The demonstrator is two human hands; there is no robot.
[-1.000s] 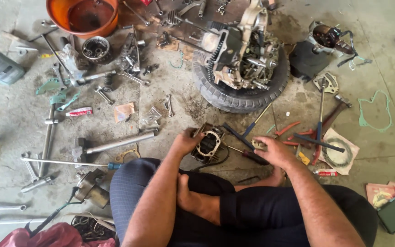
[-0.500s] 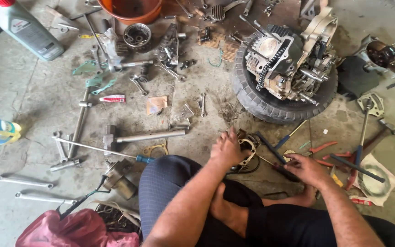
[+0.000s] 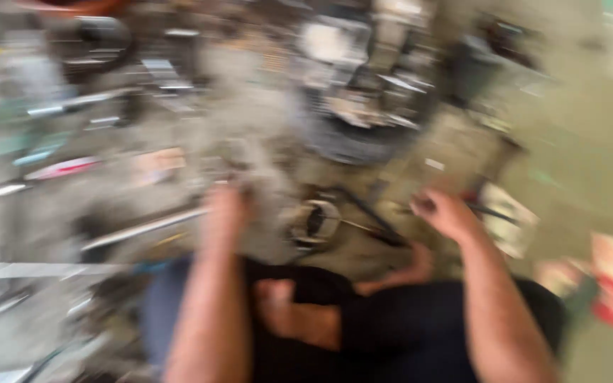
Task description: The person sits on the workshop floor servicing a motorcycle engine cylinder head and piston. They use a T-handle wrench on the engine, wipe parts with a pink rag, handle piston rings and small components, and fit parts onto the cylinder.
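Repair workshop floor: scattered tools [image 3: 136, 228], tyre [image 3: 363, 145], engine parts [image 3: 352, 42].

A round metal engine part [image 3: 313, 221] lies on the concrete floor [image 3: 590, 177] just in front of the person's crossed legs, between the two hands and apart from both. It shows as a pale ring around a dark opening, tilted a little to the left; blur hides its finer form. A thin dark rod-like tool [image 3: 494, 210] lies to its right, running from the curled fingers [image 3: 427, 206] of the right hand [image 3: 447, 213] out over a pale sheet on the floor. Whether the fingers close on it cannot be told.
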